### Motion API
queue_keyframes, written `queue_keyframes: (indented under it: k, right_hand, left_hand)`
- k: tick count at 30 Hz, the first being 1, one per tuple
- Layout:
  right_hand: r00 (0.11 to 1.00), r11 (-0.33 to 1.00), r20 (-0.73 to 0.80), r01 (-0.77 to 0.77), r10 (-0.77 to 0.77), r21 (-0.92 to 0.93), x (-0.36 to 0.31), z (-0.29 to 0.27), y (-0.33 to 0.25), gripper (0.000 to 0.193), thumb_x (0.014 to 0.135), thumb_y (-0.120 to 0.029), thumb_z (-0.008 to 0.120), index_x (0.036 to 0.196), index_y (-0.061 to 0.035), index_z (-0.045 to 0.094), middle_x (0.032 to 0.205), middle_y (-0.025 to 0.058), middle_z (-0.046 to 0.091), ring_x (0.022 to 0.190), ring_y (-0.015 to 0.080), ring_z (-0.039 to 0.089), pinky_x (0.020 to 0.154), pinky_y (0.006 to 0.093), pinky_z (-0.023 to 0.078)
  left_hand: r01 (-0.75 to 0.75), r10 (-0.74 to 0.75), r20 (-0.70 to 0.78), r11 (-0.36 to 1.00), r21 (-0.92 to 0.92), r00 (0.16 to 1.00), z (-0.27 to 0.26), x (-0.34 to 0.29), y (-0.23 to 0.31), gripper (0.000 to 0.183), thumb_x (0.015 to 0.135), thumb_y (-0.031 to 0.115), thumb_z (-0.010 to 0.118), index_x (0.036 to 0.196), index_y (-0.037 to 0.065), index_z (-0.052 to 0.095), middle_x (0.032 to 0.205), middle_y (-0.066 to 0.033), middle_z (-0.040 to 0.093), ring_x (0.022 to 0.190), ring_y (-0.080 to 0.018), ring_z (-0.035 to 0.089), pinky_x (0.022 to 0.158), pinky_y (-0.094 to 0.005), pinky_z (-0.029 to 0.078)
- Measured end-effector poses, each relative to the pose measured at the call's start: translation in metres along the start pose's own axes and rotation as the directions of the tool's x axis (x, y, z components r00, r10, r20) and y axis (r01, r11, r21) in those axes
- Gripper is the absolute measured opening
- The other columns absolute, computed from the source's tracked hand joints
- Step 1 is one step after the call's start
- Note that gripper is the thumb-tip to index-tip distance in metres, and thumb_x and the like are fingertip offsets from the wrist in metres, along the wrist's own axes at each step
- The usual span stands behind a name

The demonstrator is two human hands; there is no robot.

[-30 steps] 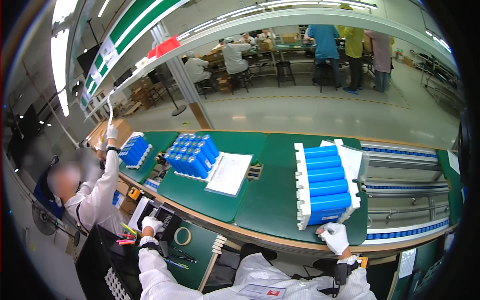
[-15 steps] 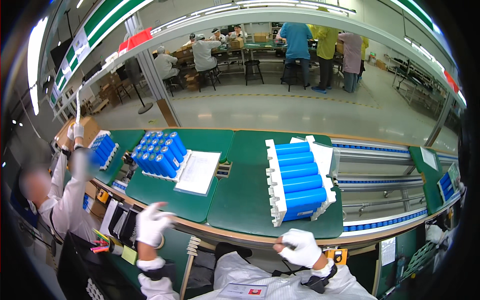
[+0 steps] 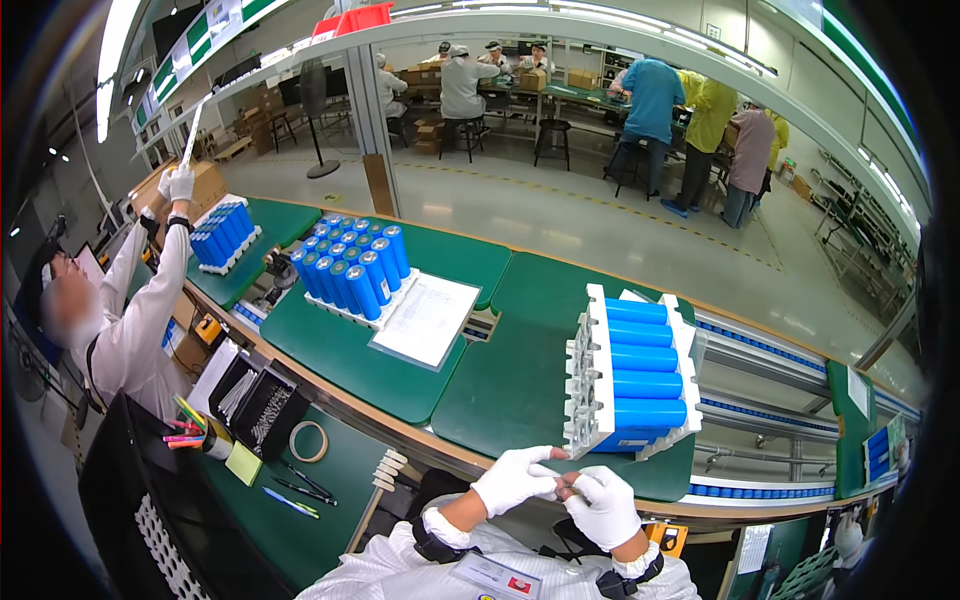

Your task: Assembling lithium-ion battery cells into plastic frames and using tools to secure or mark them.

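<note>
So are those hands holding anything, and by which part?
Can't tell: the left hand and right hand nearly meet, anything between them too small to discern.

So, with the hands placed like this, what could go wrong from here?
Two risks, as I judge it. The left hand is close to the lower corner of the white holder on the pack of blue cells; a knock might shift the pack, which sits near the front edge of the green table. Also, that hand and the right hand come together by that edge: anything small pinched there, which I cannot make out, could fall.
</note>
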State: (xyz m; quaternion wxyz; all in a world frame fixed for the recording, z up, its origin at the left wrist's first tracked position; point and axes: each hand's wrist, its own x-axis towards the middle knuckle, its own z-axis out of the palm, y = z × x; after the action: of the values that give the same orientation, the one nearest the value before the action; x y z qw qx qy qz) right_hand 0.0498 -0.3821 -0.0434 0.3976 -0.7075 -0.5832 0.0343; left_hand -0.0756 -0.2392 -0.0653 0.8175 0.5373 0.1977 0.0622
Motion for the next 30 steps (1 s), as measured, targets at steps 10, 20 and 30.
queue_keyframes:
  k: [10,20,30]
  right_hand:
    - [0.972,0.992,0.232,-0.064,0.038,0.105,0.008,-0.005,0.006,0.011,0.078,-0.016,0.073,0.083,-0.0072,0.068,0.077,0.0107,0.062,0.068,0.0282,0.062,0.060,0.0351,0.050]
    - [0.821,0.794,0.024,-0.560,0.571,0.239,-0.033,-0.006,0.089,0.010,0.082,-0.007,0.072,0.083,0.0010,0.067,0.075,0.0026,0.061,0.065,0.0077,0.057,0.059,0.0230,0.046]
    - [0.788,0.750,-0.039,-0.569,0.615,0.336,-0.039,0.003,0.099,0.011,0.082,-0.007,0.073,0.085,0.0013,0.066,0.076,0.0016,0.060,0.067,0.0081,0.056,0.062,0.0228,0.045]
  left_hand:
    - [0.110,-0.109,0.078,0.994,-0.001,0.991,-0.016,-0.011,-0.003,0.039,0.090,0.005,0.059,0.126,-0.008,0.049,0.098,-0.0158,0.070,0.092,-0.0191,0.068,0.078,-0.0287,0.056]
    - [-0.102,0.080,-0.151,0.985,-0.139,0.985,-0.039,0.036,0.012,0.023,0.087,0.002,0.066,0.104,-0.014,0.064,0.092,-0.0200,0.069,0.080,-0.0245,0.071,0.061,-0.0291,0.059]
    - [-0.328,0.324,-0.180,0.945,0.007,0.929,-0.025,0.071,0.011,0.023,0.088,0.005,0.066,0.106,-0.009,0.067,0.084,-0.0114,0.071,0.069,-0.0131,0.067,0.057,-0.0235,0.052]
